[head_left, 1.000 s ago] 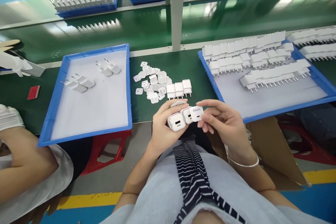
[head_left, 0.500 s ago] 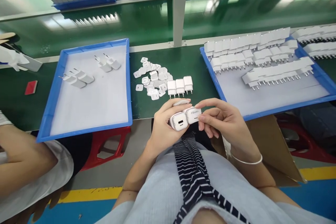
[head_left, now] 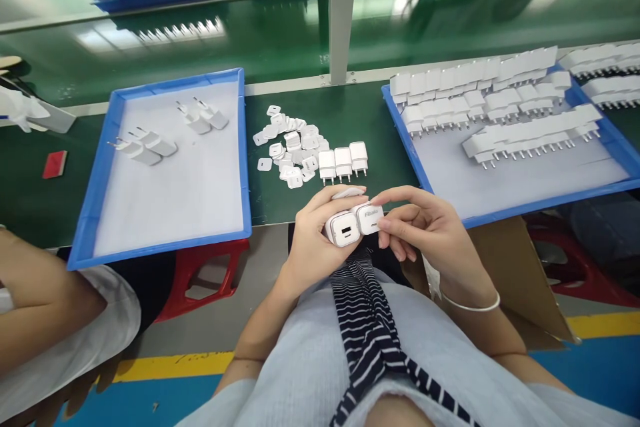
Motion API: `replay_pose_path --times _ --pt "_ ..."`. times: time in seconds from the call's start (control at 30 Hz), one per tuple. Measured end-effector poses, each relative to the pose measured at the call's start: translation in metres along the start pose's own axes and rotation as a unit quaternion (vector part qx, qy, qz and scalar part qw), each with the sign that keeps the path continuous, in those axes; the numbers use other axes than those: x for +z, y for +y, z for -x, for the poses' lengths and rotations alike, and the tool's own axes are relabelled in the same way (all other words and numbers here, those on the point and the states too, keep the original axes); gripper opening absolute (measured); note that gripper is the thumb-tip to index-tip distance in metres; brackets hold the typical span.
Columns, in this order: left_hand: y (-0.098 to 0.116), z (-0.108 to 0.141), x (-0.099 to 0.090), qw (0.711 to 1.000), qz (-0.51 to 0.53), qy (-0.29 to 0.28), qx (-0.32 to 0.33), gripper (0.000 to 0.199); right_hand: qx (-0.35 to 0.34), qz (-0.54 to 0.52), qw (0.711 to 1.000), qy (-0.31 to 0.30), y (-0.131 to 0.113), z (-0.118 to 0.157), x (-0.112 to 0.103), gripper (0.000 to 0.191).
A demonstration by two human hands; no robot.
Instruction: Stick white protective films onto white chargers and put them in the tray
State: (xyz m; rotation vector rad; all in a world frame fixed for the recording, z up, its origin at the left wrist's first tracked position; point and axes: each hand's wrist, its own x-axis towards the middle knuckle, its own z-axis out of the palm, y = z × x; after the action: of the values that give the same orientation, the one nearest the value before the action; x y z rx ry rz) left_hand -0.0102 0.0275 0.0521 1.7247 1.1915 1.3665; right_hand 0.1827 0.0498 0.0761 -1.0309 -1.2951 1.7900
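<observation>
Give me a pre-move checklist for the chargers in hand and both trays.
1. Left hand grips charger, port face showing: ok.
2. Right hand pinches second charger: ok.
3. Third charger behind these two: cannot tell.
4. Left tray has bare floor beside its four chargers: ok.
5. Right tray holds rows of chargers: ok.
6. Loose faceplates piled on the belt: ok.

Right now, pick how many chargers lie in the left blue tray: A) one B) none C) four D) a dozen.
C: the left blue tray holds four chargers, one pair near its left side and another pair near its far edge.
</observation>
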Motion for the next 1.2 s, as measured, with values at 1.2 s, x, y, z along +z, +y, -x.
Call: replay_pose_path --times 1.2 --pt "-0.0018 0.0007 0.001 1.0 0.002 0.008 -0.027 0.039 -0.032 0.013 0.999 0.028 0.0094 0.0012 0.0061 0.016"
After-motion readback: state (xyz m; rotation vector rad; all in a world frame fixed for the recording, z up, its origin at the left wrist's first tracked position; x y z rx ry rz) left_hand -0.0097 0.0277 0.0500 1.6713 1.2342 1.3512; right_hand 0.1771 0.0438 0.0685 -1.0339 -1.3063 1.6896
